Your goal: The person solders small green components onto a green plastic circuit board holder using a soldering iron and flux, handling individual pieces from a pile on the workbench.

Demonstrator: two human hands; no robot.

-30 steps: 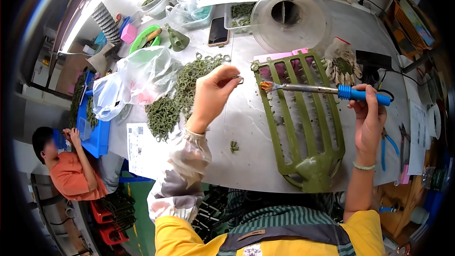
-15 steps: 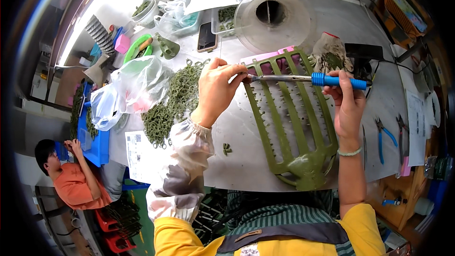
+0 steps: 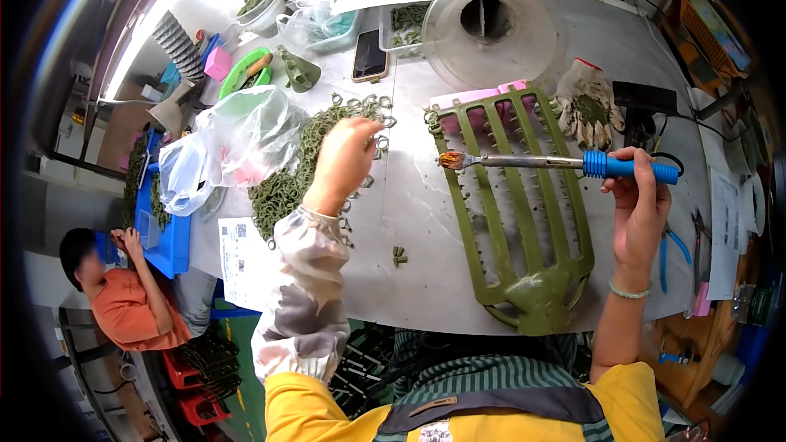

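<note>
My right hand (image 3: pixel 637 209) grips a soldering iron (image 3: pixel 532 161) by its blue ribbed handle. The iron lies level in the air across an olive-green slatted frame (image 3: pixel 534 299), its broad, browned tip above the frame's left bar. Small notches or pegs line the frame's bars, and a ring sits at its top left corner. Over the right side of a heap of small olive-green rings (image 3: pixel 278 196) is my left hand (image 3: pixel 340 164), its fingers drawn together; whether they pinch a ring is hidden.
A pink block (image 3: pixel 475 96) lies under the frame's far end. Behind it stands a clear round funnel hood (image 3: pixel 442 57). A dirty work glove (image 3: pixel 588 98), blue-handled pliers (image 3: pixel 674 250), a phone (image 3: pixel 371 53) and plastic bags (image 3: pixel 254 127) lie around. A person in orange (image 3: pixel 127 303) sits at left.
My left hand has left the frame's top left corner and moved left to the ring heap. The iron has drawn slightly right and nearer, its tip now uncovered.
</note>
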